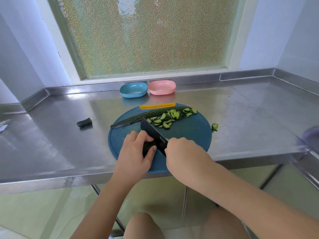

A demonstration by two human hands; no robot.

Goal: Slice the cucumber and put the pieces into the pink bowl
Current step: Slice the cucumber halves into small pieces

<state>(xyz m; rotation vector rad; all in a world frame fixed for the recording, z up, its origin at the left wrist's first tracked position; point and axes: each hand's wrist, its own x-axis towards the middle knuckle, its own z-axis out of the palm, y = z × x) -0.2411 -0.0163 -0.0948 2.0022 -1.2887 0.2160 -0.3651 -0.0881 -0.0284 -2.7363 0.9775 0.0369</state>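
Cucumber partly sliced, pink bowl upright behind.
Long dark cucumber half lying across far side of cutting board, heap of pale-green slices touching it; short dark chunk at near side against knife.

Hidden at the grip
Inside the right hand the knife handle is lost; cucumber piece beside it mostly under the left hand; blade mark ahead of the grip unreadable; purple blur far right, cropped
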